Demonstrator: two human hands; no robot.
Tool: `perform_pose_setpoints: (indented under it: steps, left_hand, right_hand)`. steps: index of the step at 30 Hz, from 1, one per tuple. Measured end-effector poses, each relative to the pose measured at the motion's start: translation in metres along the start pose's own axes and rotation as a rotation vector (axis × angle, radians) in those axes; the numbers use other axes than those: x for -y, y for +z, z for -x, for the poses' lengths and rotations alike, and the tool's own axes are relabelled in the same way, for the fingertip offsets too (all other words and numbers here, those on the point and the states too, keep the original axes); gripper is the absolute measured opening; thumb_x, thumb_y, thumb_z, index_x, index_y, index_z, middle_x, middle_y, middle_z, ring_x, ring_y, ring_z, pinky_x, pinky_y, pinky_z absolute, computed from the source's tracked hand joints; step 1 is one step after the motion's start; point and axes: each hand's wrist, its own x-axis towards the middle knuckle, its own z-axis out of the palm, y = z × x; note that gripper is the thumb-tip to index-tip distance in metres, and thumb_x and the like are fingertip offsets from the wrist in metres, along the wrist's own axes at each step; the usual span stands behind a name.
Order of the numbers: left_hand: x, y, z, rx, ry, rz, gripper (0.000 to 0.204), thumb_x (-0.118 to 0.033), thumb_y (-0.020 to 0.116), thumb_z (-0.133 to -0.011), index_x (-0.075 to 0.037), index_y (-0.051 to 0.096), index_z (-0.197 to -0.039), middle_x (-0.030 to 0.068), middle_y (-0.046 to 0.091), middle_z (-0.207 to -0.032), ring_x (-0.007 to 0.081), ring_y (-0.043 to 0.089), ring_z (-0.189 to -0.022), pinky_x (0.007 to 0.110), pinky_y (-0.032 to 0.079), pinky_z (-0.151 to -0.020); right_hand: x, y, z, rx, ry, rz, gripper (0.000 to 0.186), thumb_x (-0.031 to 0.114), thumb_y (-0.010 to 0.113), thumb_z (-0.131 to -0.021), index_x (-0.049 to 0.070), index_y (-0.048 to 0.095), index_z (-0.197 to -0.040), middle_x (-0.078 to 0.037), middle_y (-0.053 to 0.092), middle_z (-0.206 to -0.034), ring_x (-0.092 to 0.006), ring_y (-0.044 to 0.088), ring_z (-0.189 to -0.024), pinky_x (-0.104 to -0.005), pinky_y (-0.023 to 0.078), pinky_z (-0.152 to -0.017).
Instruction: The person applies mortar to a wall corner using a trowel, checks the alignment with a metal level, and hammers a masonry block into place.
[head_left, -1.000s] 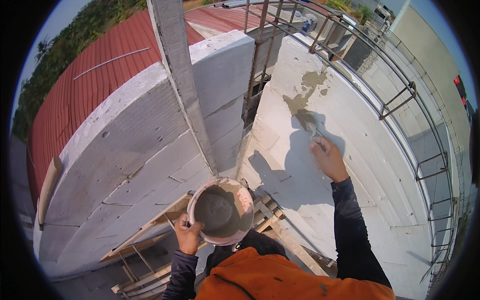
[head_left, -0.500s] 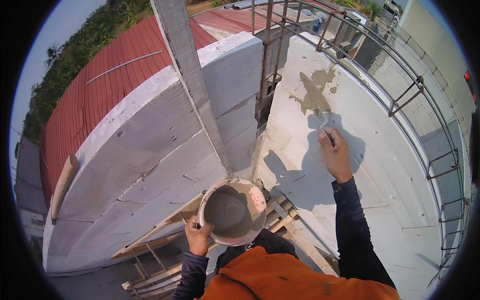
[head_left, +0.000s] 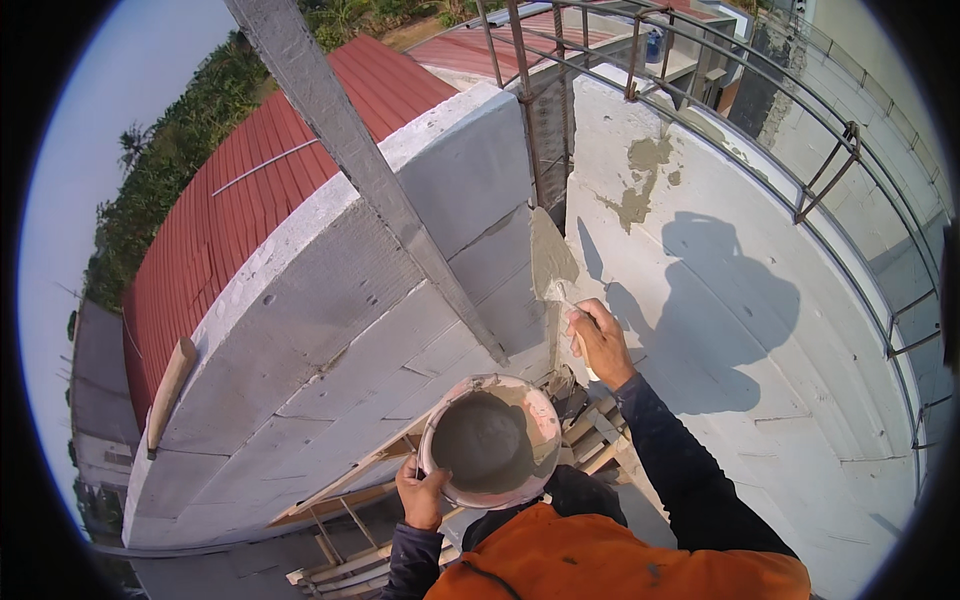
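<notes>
No words, labels, brands, numbers or signs could be read anywhere, from the frame's upper left to its lower right.

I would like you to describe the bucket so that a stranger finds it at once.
Start from the orange shirt at the lower edge. Just above it in the picture, the left hand holds the bucket. Round, pinkish and holding grey mortar, it stands out from the pale block walls.
</notes>
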Motion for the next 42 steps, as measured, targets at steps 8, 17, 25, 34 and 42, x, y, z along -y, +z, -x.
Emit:
perform_pose_setpoints:
  steps: [8,17,25,34,42]
  left_hand:
    - [0.001,-0.023,0.033,-0.158,-0.052,-0.053,0.021,0.008,0.066,-0.073,0.000,0.068,-0.092,0.0019,0.070,-0.085,0.0098,0.062,-0.072,0.026,0.050,-0.069]
    - [0.013,-0.067,0.070,-0.329,-0.080,-0.162,0.019,0.004,0.066,-0.073,0.000,0.065,-0.092,0.0035,0.069,-0.084,0.0111,0.062,-0.070,0.027,0.050,-0.065]
    - [0.024,-0.099,0.077,-0.333,-0.114,-0.217,0.016,0.004,0.066,-0.076,-0.001,0.065,-0.091,0.0035,0.068,-0.084,0.0119,0.063,-0.071,0.027,0.052,-0.066]
    - [0.000,-0.082,0.071,-0.317,-0.173,-0.185,0.015,0.005,0.063,-0.076,-0.003,0.064,-0.088,0.0022,0.068,-0.083,0.0106,0.062,-0.070,0.026,0.051,-0.065]
    - [0.010,-0.091,0.074,-0.350,-0.150,-0.196,0.015,0.005,0.064,-0.074,-0.004,0.064,-0.086,0.0013,0.066,-0.079,0.0092,0.062,-0.069,0.025,0.049,-0.063]
  right_hand:
    - [-0.082,0.087,-0.046,-0.294,0.087,-0.440,0.023,0.032,0.056,-0.100,0.009,0.055,-0.106,-0.002,0.054,-0.073,-0.0126,0.049,-0.050,-0.0301,0.043,-0.046]
    - [-0.059,0.143,-0.073,-0.086,0.176,-0.759,0.029,0.034,0.047,-0.101,0.011,0.049,-0.084,-0.003,0.048,-0.058,-0.0147,0.044,-0.042,-0.0306,0.038,-0.042]
    - [-0.112,0.145,-0.093,-0.224,-0.358,-0.061,0.034,0.032,0.048,-0.101,0.008,0.050,-0.077,-0.003,0.046,-0.058,-0.0147,0.045,-0.047,-0.0305,0.038,-0.044]
    - [-0.089,0.108,-0.107,-0.147,-0.306,0.267,0.033,0.029,0.056,-0.096,0.004,0.056,-0.075,-0.017,0.056,-0.065,-0.0407,0.056,-0.062,-0.0465,0.046,-0.061]
    - [-0.054,0.056,-0.123,-0.225,-0.662,0.495,0.020,0.019,0.067,-0.091,0.004,0.058,-0.081,-0.017,0.062,-0.078,-0.0415,0.060,-0.070,-0.0475,0.047,-0.063]
